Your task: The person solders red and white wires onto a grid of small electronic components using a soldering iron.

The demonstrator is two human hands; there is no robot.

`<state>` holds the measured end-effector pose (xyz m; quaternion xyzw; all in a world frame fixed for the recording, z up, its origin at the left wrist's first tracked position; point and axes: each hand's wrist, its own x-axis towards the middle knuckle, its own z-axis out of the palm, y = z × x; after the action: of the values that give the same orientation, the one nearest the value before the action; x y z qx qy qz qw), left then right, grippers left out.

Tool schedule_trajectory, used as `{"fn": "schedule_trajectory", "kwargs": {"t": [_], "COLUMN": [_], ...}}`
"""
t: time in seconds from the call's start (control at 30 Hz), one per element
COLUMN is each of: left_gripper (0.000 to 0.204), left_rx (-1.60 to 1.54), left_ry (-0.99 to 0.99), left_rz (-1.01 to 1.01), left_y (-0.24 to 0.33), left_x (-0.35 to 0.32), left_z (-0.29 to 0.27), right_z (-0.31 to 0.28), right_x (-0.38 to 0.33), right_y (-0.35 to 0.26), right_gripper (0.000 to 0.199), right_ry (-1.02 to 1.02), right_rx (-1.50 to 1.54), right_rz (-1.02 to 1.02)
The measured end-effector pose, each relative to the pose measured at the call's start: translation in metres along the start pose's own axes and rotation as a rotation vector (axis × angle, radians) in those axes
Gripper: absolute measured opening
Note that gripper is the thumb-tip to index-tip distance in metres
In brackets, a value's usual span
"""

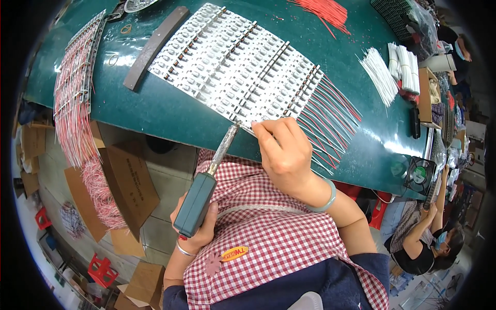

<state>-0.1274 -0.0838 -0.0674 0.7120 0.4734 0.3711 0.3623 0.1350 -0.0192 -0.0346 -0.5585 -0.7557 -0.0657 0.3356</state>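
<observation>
Closest to the camera, red-and-white checked apron. Just beyond, at the near edge of the green table, white panel of many small circuit pieces, lying at a slant and crossed by dark strips. Held in the left hand, soldering tool with green body and long metal barrel, fingers wrapped round the grip, tip at the panel's near edge. Just right of that tip, right hand, thumb and forefinger pressed together at the same edge; cannot tell whether pinching a thin wire.

Along the panel's right side, fringe of red and white wires, reaching out over the table. None to be seen on the rows farther left. Judging by that, only the right-hand portion wired, with most rows left to do.

Left of the panel, dark bar; farther left, second panel thick with wires hanging past the table edge, apparently much further along. On its near side, open cardboard box. At the far side, loose red wires; to the right, loose white wires and white bundles, probably unused stock. Near the table's right end, small black fan; beyond, co-worker with arm stretched out.
</observation>
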Motion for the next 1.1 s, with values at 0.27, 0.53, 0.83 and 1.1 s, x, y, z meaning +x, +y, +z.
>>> {"fn": "schedule_trajectory", "kwargs": {"t": [0.27, 0.53, 0.83, 1.1], "left_gripper": [0.027, 0.022, 0.025, 0.043], "left_rx": [-0.006, -0.021, -0.063, -0.029], "left_ry": [-0.024, -0.019, -0.04, -0.082], "left_rz": [-0.006, -0.016, -0.162, -0.046], "left_y": [0.001, 0.009, 0.003, -0.012], "left_x": [0.006, 0.013, -0.001, -0.009], "left_z": [0.005, 0.007, 0.004, 0.003], "right_z": [0.004, 0.003, 0.004, -0.014], "right_x": [-0.001, -0.002, -0.003, 0.009], "right_y": [0.001, 0.0, 0.001, 0.007], "right_gripper": [0.033, 0.033, 0.034, 0.028], "right_ry": [-0.033, -0.047, -0.059, -0.041], "right_rx": [-0.053, -0.036, -0.028, 0.022], "right_rz": [0.042, 0.031, 0.031, 0.085]}}
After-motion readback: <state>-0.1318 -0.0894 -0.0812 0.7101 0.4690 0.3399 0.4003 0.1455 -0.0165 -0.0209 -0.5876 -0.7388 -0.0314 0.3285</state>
